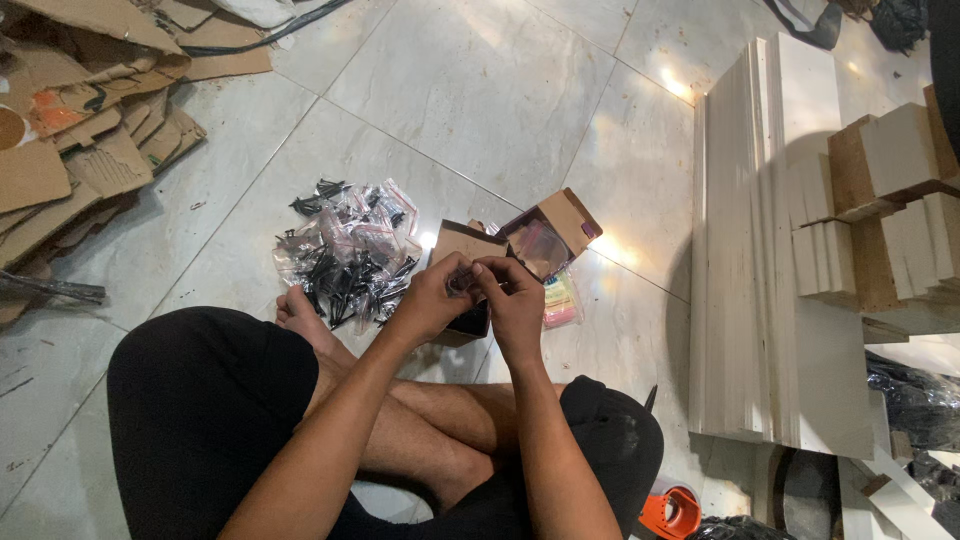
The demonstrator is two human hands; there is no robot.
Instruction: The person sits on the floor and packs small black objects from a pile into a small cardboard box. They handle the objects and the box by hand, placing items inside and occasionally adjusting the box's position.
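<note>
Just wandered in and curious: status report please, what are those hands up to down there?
Left hand and right hand together, pinching a small clear bag. Open cardboard box just behind. Pile of bagged black screws left. Nothing blocking.

Dim indoor light here, with a warm cast. Bright glare patches bounce off the glossy floor tiles (470,90), one near the stack of white boards (770,250), another beside the small cardboard box (550,235). Soft shadow falls right of the boards. The hands (480,295) look slightly blurred. Wide-angle bending shows at the edges, and the corners darken.
</note>
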